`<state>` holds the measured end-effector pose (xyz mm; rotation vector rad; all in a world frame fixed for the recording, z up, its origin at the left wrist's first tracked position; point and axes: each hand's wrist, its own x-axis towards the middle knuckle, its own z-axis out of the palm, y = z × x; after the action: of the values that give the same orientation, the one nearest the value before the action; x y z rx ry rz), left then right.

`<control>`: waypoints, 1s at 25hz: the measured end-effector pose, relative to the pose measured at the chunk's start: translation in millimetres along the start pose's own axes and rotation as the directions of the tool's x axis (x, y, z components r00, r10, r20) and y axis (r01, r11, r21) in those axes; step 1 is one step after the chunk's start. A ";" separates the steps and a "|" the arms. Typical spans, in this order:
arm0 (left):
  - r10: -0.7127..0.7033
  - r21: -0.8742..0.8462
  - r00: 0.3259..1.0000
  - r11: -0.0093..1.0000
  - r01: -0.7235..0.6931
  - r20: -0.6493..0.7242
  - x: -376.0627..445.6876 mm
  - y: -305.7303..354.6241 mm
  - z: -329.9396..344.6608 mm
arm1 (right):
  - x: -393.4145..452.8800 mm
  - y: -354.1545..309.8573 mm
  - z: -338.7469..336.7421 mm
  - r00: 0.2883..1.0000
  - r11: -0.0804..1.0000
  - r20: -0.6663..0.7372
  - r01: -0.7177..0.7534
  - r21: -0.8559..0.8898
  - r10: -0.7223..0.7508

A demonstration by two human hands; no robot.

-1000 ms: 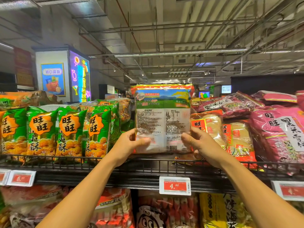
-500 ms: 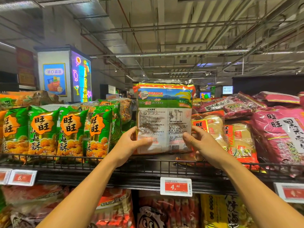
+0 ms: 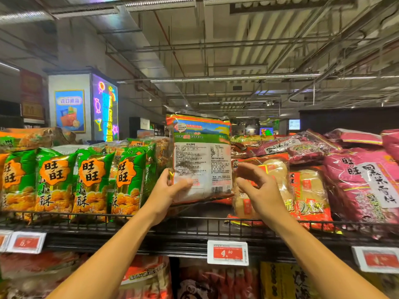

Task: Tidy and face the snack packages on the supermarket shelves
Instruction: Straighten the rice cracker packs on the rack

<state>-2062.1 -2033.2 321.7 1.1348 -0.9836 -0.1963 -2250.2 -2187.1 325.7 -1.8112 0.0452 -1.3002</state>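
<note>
On the top shelf: a packet (image 3: 201,156) stands upright in the gap between the green bags and the red packs, its printed back with the barcode turned to the camera.
Packet position: its lower edge sits just above the shelf (image 3: 194,230) floor; whether it touches is hard to tell, as the wire front rail and the left hand hide that spot.
Left hand (image 3: 167,190): grips the packet's lower left corner, thumb across the front, the other fingers curled out of sight behind.
Right hand (image 3: 260,188): apart from the packet, just beside its right edge, fingers loosely spread and slightly bent, holding nothing; it hovers in front of the red packs.
Green bags (image 3: 90,180): a row standing upright and facing forward to the left of the packet, touching one another.
Red packs (image 3: 302,190): clear-windowed, leaning to the right of the packet, partly behind the right hand.
Pink bags (image 3: 364,182): piled at the far right of the same shelf, tilted and lying over each other.
Price tag (image 3: 227,253): red and white, clipped to the shelf edge below the packet; the digits are blurred, roughly 4.90.
Lower shelf: more snack packs (image 3: 218,281), dim and partly cut off.
</note>
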 end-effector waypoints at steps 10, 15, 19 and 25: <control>0.101 0.362 0.929 0.902 -0.237 0.357 -36.7 56.8 38.9 | 7.8 -35.4 13.9 0.969 0.882 0.212 -0.206 0.423 0.124; 0.158 0.357 0.969 0.908 -0.219 0.192 -29.4 54.9 24.3 | 13.5 -30.0 -0.8 0.949 0.827 0.204 -0.311 0.467 0.242; -0.028 0.331 0.999 0.943 0.021 0.017 -9.0 38.1 2.9 | 18.3 -18.8 -10.6 0.945 0.791 0.197 -0.326 0.517 0.260; 0.015 0.331 0.999 0.943 -0.025 0.033 1.1 12.3 1.4 | 21.9 2.8 -5.5 0.954 0.903 0.156 -0.295 0.313 0.257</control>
<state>-2066.6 -2029.2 332.6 1.4315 -1.0806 -0.0299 -2243.5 -2202.8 340.6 -1.5185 0.0189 -0.9400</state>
